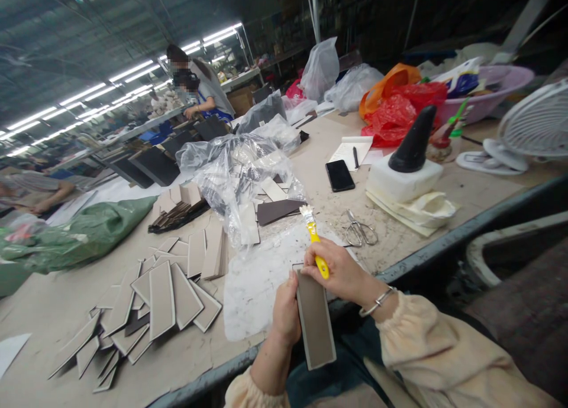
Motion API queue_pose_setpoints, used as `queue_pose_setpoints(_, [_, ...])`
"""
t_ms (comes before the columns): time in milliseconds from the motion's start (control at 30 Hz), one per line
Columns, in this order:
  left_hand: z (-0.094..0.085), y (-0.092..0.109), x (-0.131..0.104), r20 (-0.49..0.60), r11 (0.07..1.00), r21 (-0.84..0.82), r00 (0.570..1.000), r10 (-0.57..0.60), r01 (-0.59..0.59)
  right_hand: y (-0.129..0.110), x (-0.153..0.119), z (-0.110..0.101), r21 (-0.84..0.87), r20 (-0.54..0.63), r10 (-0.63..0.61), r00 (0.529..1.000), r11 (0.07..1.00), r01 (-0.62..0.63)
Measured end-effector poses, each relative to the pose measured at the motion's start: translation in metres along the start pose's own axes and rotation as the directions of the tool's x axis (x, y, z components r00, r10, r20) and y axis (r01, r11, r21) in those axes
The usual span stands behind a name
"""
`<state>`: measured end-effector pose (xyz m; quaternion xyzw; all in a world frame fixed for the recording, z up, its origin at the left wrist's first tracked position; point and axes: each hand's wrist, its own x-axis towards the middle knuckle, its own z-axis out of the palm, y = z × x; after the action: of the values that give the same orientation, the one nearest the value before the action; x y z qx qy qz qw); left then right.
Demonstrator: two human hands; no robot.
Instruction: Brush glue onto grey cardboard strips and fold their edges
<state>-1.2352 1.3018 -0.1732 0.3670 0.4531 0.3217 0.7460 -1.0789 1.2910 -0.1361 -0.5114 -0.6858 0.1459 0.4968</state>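
Note:
My left hand (286, 313) grips the long edge of a flat taupe rectangular panel (316, 331) with a pale border, tilted over the table's front edge. In my right hand (339, 272) is a yellow-handled paint brush (314, 233), its pale bristles pointing up and away from me. The right fingers also touch the panel's top end, where a thin wire-like outline shows. Beneath and beyond the hands lies a white, stained plastic sheet (248, 295). To the left is a loose heap of similar panels (162, 301), with a neater stack (215, 251) beside it.
Scissors (360, 230), a black phone (340, 175) and a notepad with a pen (355, 151) lie beyond my right hand. A white container with a black cone (410, 142) stands near a small fan (535, 124). Clear plastic bags (231, 171) lie ahead. Another person (204, 94) works farther back.

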Motion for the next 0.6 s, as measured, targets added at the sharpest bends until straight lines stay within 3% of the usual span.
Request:
queue_pose_setpoints(267, [-0.0004, -0.0019, -0.0046, 0.02, 1.0, 0.008, 1.0, 0.004, -0.004, -0.001, -0.0001, 0.0007, 0.001, -0.011, 0.01, 1.0, 1.0, -0.01])
queue_pose_setpoints(467, [-0.0039, 0.0004, -0.0047, 0.032, 0.978, 0.203, 0.998, 0.05, -0.055, -0.0007, -0.0018, 0.0004, 0.047, -0.011, 0.075, 0.997, 0.996, -0.074])
queue_pose_setpoints(600, [-0.0022, -0.0024, -0.0023, 0.02, 0.996, 0.08, 0.999, 0.026, -0.027, -0.0021, -0.0023, 0.0012, 0.046, -0.003, 0.065, 0.998, 0.997, -0.064])
